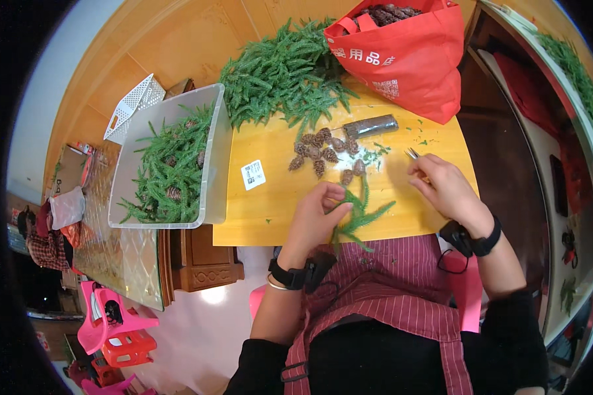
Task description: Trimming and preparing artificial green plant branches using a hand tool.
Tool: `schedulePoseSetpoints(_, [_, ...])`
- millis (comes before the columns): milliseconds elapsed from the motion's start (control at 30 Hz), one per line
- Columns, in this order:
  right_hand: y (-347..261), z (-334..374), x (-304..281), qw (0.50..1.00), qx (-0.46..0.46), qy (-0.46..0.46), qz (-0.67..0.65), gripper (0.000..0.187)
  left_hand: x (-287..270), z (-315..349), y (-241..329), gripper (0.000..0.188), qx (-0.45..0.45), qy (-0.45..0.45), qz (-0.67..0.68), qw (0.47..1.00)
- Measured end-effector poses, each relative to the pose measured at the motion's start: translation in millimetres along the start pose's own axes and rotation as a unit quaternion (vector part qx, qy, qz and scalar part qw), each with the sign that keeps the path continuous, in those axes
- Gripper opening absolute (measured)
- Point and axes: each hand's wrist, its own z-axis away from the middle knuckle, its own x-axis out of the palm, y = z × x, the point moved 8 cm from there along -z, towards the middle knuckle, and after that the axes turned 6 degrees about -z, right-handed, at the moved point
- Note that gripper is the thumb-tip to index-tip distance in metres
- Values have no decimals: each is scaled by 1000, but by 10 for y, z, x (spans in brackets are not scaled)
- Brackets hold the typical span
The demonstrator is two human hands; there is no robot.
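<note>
Splayed green sprig (358,217) — silvery tool (412,153), partly hidden, to its right

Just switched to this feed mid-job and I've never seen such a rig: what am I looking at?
There is no robot: a person works bare-handed. The picture comes from a wide fisheye camera on the person's head, looking down; its left is the person's left, and straight edges bend near the rim. The left hand holds a green, needle-leaved sprig; the right hand grips a slim silver metal tool, mostly hidden. On the yellow tabletop lie brown, scaly pine cones, a dark cylindrical roll and a white rectangular label. At the far side are a heap of green foliage and a red bag; to the left, a translucent plastic bin.
</note>
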Motion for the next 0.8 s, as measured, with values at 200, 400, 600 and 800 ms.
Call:
schedulePoseSetpoints(200, [87, -550, 325, 999, -36, -36, -15, 10, -366, -123, 194, 27, 106, 172, -260, 944])
schedulePoseSetpoints(400, [-19, -1056, 542, 999, -27, -46, 9, 11, -424, -296, 273, 26, 162, 213, -365, 892])
schedulePoseSetpoints(600, [-269, -1456, 750, 993, -75, -7, 95, 12, -378, -436, 133, 25, 98, 192, -376, 901])
schedulePoseSetpoints(800, [-150, -1685, 1019, 983, -80, -24, 163, 13, -416, -431, 104, 25, 79, 185, -372, 906])
